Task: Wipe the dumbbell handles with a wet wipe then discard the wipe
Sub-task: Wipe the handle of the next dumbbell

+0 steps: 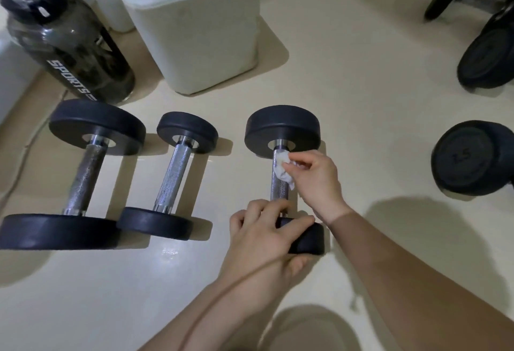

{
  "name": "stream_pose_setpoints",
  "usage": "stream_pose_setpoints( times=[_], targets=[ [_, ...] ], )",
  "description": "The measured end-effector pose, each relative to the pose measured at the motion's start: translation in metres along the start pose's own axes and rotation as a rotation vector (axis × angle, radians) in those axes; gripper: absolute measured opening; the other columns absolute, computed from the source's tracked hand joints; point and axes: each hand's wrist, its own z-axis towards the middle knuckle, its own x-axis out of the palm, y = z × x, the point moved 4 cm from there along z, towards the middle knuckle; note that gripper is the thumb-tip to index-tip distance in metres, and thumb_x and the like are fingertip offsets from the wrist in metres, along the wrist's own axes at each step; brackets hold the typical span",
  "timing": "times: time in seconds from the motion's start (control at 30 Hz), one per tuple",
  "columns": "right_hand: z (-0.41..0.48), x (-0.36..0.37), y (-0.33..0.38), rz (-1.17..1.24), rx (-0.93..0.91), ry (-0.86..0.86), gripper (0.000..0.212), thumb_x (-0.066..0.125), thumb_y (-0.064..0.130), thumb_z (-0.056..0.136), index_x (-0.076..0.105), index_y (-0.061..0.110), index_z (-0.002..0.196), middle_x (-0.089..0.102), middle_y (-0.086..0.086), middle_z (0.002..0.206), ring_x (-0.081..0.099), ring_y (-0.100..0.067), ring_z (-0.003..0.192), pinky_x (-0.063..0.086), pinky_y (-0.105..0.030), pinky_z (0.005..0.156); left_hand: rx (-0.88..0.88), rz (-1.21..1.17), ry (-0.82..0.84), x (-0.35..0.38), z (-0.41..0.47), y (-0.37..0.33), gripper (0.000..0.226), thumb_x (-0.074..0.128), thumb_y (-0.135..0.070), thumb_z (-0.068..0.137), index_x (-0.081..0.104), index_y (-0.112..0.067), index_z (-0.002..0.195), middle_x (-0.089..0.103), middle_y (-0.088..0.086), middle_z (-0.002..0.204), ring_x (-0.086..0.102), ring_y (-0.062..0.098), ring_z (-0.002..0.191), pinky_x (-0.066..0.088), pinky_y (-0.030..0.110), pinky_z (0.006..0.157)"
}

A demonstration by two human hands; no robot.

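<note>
Three black dumbbells with knurled chrome handles lie side by side on the pale floor: a large one at the left, a smaller one in the middle, and a third at the right. My right hand pinches a crumpled white wet wipe against the upper part of the third dumbbell's handle. My left hand grips that dumbbell's near head, fingers curled over its top, and hides most of it.
A white bin stands behind the dumbbells, with a blue pack on its lid. A dark sports bottle stands at the back left. More black weights lie at the right. A thin cable runs along the left floor.
</note>
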Motion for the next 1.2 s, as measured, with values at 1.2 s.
stream_pose_setpoints(
  times=[1.2],
  targets=[
    [-0.014,-0.001,0.004,-0.305,-0.024,0.282,0.019,0.078,0.012,0.069,0.068,0.027,0.062,0.062,0.014,0.056,0.058,-0.001,0.056,0.050,-0.022,0.063,-0.195,-0.637,-0.034,0.000,-0.005,0.021,0.037,0.051,-0.013,0.082,0.068,-0.037,0.104,0.052,-0.026,0.124,0.040,-0.001,0.122,0.028,0.014,0.102]
  ],
)
